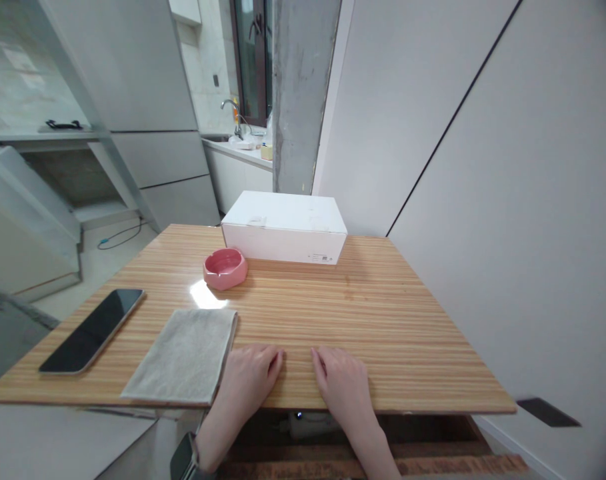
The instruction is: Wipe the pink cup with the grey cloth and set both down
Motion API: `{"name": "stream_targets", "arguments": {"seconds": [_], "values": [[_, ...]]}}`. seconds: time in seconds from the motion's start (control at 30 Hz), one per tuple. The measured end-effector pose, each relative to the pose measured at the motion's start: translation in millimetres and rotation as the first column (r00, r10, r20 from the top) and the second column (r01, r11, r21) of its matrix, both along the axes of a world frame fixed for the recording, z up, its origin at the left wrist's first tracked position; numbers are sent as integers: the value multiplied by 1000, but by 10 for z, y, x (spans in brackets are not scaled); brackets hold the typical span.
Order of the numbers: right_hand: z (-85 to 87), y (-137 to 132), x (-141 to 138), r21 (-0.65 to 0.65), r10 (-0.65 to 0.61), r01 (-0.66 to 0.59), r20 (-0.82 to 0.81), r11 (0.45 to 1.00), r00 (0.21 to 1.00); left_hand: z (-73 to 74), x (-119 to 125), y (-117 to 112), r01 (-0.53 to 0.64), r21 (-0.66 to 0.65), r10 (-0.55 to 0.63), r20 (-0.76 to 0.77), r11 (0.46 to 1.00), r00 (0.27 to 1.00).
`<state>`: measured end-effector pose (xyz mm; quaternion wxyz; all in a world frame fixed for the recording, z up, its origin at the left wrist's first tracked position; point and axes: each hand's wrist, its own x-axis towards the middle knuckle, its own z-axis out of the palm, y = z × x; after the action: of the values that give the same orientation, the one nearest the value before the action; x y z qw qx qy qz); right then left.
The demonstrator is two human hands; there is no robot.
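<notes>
Head view: left hand [250, 379] and right hand [343, 388] lie flat on the worktop [393, 320] edge, fingers [271, 361] extended, holding nothing; grey cloth [185, 357] just beside the left.

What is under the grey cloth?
The grey cloth lies flat on the wooden table, beside the left hand. Whatever it covers is hidden; no bulge shows.

Both forearms run off the bottom edge, as does the watch [185, 460] on the left wrist. The left hand [250, 379] and right hand [343, 387] hide their palms against the tabletop [407, 347]. The print on the box [285, 227] is too small to read. Things by the far sink [217, 138] are unclear.
</notes>
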<state>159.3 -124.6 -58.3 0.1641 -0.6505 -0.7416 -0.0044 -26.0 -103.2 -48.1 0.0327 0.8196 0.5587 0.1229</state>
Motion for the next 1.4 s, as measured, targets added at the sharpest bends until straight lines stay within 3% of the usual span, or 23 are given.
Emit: {"name": "stream_targets", "arguments": {"seconds": [0.63,0.73,0.8,0.87,0.93,1.0,1.07,1.13,1.23,1.3,1.4], "values": [[26,-15,-4,10,7,-7,-25,1000,1000,53,39,-20,-3,-77,-1,-52,997,999],[29,-14,-2,11,1,-1,-25,1000,1000,163,63,-81,-23,-130,17,-51,991,999],[25,-11,1,11,-1,1,-31,1000,1000,306,20,-66,37,-187,-36,11,982,999],[21,-9,4,11,-2,2,-36,1000,999,478,-94,62,143,-200,-114,148,969,982],[17,-7,5,16,-4,5,-39,1000,999,624,-272,324,146,-75,-117,306,986,945],[15,-5,4,20,-8,9,-42,1000,999,691,-482,680,-20,152,-43,397,988,917],[13,-2,2,24,-14,15,-44,1000,999,656,-686,1051,-230,257,97,442,939,892],[12,-1,-2,30,-19,21,-42,999,999,540,-854,1358,-391,228,259,452,892,853],[15,-4,-10,37,-27,28,-37,999,999,327,-1008,1618,-454,59,371,489,889,789],[21,-9,-15,36,-32,34,-34,999,999,232,-1047,1667,-446,-16,387,523,895,759],[29,-10,-22,35,-42,43,-33,998,999,207,-1020,1635,-456,-35,396,558,889,729]]}}
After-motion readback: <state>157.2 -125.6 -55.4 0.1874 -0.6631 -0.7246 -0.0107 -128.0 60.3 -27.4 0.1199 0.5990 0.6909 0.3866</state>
